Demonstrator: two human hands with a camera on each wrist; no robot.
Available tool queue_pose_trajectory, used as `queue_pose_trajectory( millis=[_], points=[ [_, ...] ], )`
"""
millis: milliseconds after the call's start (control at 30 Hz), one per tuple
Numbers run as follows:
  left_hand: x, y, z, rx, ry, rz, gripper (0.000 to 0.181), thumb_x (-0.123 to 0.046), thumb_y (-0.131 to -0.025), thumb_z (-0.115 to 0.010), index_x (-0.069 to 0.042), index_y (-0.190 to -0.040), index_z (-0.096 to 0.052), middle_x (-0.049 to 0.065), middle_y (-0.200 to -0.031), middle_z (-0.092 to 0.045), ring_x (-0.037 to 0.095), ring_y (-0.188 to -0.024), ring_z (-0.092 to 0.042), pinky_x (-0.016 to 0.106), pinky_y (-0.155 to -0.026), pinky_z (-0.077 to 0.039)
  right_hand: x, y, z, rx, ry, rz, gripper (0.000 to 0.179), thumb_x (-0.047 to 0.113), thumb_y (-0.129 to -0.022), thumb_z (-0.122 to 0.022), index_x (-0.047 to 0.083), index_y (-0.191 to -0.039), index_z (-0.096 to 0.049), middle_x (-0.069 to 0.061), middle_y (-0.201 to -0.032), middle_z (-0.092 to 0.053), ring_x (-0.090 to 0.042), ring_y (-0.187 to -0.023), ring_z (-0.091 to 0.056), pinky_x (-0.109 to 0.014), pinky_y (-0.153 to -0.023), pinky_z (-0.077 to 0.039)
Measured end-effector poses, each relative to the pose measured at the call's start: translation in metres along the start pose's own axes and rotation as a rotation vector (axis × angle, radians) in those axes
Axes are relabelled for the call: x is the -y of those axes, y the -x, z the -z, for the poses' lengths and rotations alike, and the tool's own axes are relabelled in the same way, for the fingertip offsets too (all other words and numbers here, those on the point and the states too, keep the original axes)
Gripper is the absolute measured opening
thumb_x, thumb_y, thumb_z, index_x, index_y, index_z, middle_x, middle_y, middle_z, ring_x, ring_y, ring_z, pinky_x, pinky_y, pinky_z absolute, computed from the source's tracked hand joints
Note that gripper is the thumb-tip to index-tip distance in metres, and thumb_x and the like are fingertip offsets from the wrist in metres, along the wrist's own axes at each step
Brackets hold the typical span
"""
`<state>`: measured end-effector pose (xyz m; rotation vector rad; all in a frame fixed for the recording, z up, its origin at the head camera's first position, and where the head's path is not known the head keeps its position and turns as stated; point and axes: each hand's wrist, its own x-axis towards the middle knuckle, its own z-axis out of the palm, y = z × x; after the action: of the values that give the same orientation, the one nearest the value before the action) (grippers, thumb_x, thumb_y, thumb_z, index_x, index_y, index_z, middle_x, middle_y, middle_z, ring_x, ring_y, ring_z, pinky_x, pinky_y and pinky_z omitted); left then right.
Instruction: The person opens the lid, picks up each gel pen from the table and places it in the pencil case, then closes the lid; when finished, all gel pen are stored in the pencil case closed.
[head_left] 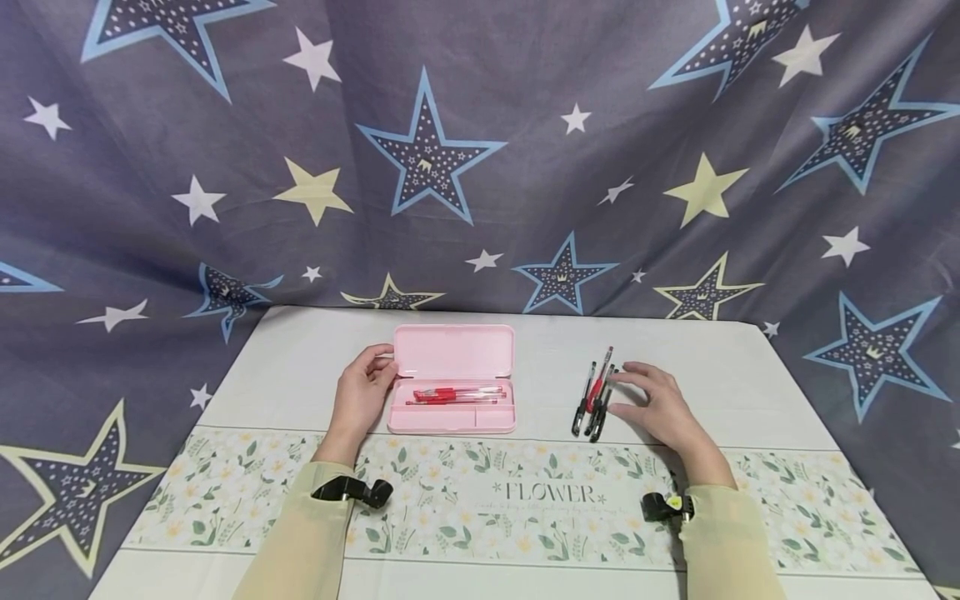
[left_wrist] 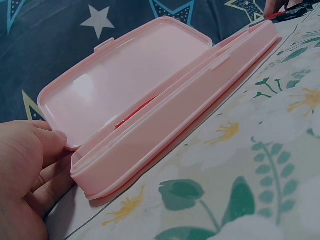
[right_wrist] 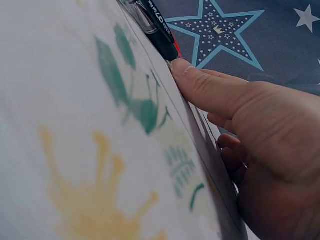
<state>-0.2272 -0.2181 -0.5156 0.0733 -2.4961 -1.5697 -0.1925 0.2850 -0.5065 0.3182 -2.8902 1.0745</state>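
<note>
- Your left hand (head_left: 363,396) holds the left edge of the pink pencil case (head_left: 427,422), which sits on the worktop (head_left: 543,375) with its lid (head_left: 453,352) raised.
- Red pens (head_left: 448,395) lie crosswise inside the case.
- Your right hand (head_left: 663,408) has thumb and fingers spread, just beside black pens (head_left: 580,414) and a red one (head_left: 595,393) bunched right of the case; you can't tell whether the thumb touches one.
</note>
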Motion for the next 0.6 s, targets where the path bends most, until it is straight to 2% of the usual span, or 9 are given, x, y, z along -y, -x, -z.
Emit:
queue_pose_trajectory(
  millis=[400, 600],
  points=[
    [0.0007, -0.001, -0.0006, -0.004, -0.013, 0.002, 0.03, -0.011, -0.111, -0.068, -0.013, -0.142, -0.069, 0.012, -0.116, -0.078, 0.025, -0.099, -0.076, 0.016, -0.08, -0.054, 0.0004, 0.0005, -0.0001, -0.005, 0.0, 0.014, 0.043, 0.023, -0.096, -0.09, 0.012, -0.135, -0.075, -0.026, -0.164, -0.044, -0.057, -0.154, -0.027, -0.079, -0.12, -0.022],
    [0.0002, -0.0007, -0.0006, -0.006, -0.022, 0.008, 0.031, -0.011, -0.112, -0.068, -0.013, -0.142, -0.069, 0.012, -0.116, -0.078, 0.025, -0.1, -0.075, 0.019, -0.082, -0.054, 0.0007, 0.0002, 0.0, -0.008, -0.013, -0.013, 0.031, 0.022, -0.095, -0.091, 0.012, -0.121, -0.077, -0.026, -0.16, -0.045, -0.056, -0.152, -0.027, -0.077, -0.12, -0.025]
  ],
)
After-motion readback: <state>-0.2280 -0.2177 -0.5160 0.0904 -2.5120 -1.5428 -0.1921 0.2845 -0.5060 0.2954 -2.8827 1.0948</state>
